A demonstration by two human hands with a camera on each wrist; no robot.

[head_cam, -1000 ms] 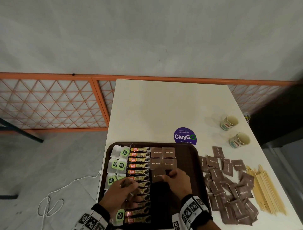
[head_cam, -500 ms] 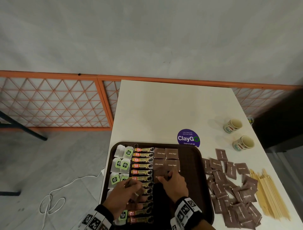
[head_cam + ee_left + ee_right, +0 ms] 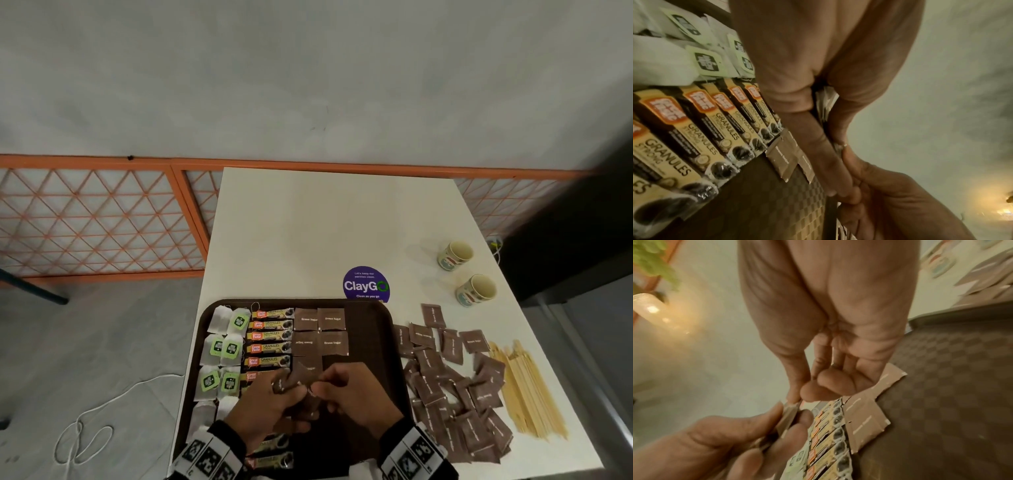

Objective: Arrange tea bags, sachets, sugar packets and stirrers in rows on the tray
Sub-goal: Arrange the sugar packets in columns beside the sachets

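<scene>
Both hands meet low over the near middle of the tray [image 3: 387, 329]. Left hand [image 3: 270, 401] has fingers curled round a small stack of brown sugar packets [image 3: 301, 380], edges showing between thumb and fingers in the left wrist view. Right hand [image 3: 356, 394] pinches the top packet of that stack between thumb and fingertips [image 3: 826, 384], apparently peeling one off. On the tray: tea bags [image 3: 224, 346] in a double column at the left edge, sachets [image 3: 272, 337] stacked in a column beside them, then placed packets [image 3: 320, 330], two side by side in each of two rows, with one more below on the left. The slot right of that one looks open, so the step in hand is likely filling it. To do it well: slide a single packet free with the thumb, check that a second does not cling, since these are thin and slick. Lay it flat with its edge just beside its left neighbour and its top edge meeting the row above, print facing up. Press lightly with a fingertip rather than dropping it; a dropped packet may skid on the textured tray and nudge the rows. Keep the left hand's stack clear of the sachets under it. The loose packet pile [image 3: 455, 387] and stirrers [image 3: 527, 387] wait on the table [image 3: 308, 222] right of the tray, not yet placed.
</scene>
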